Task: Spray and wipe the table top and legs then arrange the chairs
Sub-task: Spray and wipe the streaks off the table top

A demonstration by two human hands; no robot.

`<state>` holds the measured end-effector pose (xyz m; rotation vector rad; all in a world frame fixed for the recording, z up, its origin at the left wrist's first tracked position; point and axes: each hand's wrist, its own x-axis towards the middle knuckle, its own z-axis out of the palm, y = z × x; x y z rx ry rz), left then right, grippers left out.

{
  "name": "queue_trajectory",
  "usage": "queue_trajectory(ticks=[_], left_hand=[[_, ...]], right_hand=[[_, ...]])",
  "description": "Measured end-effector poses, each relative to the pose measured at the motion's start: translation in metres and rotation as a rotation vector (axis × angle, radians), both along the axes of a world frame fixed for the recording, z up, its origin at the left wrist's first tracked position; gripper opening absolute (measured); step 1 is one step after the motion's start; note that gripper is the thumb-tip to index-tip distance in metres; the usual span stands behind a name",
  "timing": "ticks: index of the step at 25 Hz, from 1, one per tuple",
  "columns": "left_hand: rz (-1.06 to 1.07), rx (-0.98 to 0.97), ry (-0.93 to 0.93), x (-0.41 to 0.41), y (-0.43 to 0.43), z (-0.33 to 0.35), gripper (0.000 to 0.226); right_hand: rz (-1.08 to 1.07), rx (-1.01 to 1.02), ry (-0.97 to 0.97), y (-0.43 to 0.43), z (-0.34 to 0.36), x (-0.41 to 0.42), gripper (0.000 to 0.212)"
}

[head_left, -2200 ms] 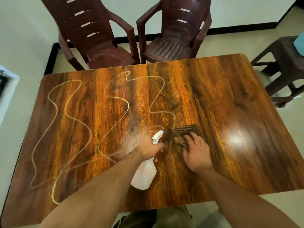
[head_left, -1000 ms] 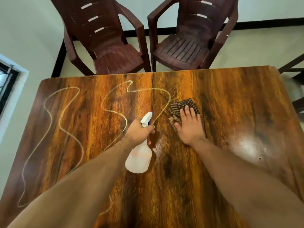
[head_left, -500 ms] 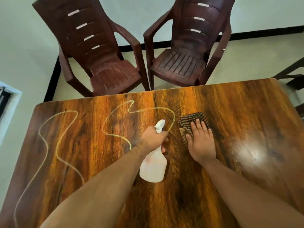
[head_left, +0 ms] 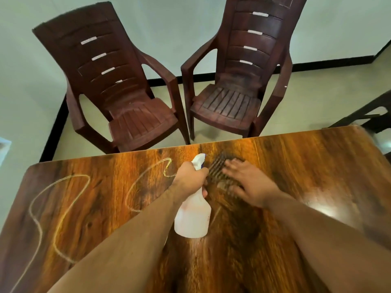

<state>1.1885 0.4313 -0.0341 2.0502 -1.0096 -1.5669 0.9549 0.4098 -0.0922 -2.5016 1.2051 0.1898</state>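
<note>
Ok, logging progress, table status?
Left hand grips spray bottle. Right hand presses cloth on table. Pale squiggles unwiped at left. Two chairs beyond far edge.

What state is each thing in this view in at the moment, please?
Spray bottle: tilted, nozzle pointing away, neck gripped by the left hand.
Cloth: flat on the table, under the right hand, blurred.
Table top: glossy, with pale squiggly lines on its left part.
Left chair: upright, facing the table's far edge.
Right chair: upright, facing the same edge.
</note>
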Motion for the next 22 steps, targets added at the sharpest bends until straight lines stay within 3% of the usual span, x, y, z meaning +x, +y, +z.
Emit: queue_trajectory(ticks=[4,6,9,10,11,14,15,17,19,21,22], left_hand=[[-0.034,0.007,-0.006,0.008,-0.004,0.0,0.032],[-0.03,-0.023,-0.027,0.009,-0.007,-0.002,0.03],[-0.026,-0.032,-0.047,0.009,-0.009,-0.001,0.03],[-0.017,-0.017,-0.042,0.011,-0.007,-0.002,0.03],[0.012,-0.004,-0.032,0.014,-0.006,-0.004,0.031],[0.051,0.025,-0.102,0.025,0.004,-0.005,0.037],[0.062,0.025,-0.125,0.027,0.008,-0.004,0.041],[0.091,-0.01,-0.142,0.032,0.014,0.001,0.033],[0.13,-0.058,-0.138,0.04,0.023,0.0,0.021],[0.153,-0.034,-0.13,0.05,0.036,-0.002,0.032],[0.161,-0.004,-0.119,0.056,0.042,-0.006,0.037]], right_hand=[[-0.729,0.031,0.061,-0.06,-0.003,0.042,0.064],[-0.637,-0.001,0.001,-0.055,-0.007,0.074,0.062],[-0.081,-0.009,-0.075,-0.033,-0.002,0.055,0.056],[-0.015,0.003,-0.068,-0.038,0.0,0.039,0.056],[-0.065,-0.008,-0.047,-0.048,-0.003,0.029,0.056],[-0.681,0.005,0.028,-0.074,-0.009,0.047,0.06],[-0.771,0.039,0.031,-0.077,-0.009,0.072,0.061],[-0.624,0.05,-0.003,-0.065,-0.01,0.133,0.062],[-0.214,0.034,0.002,-0.036,-0.007,0.167,0.063],[0.085,0.038,-0.072,-0.02,-0.003,0.151,0.06],[0.105,0.025,-0.131,-0.019,-0.005,0.133,0.06]])
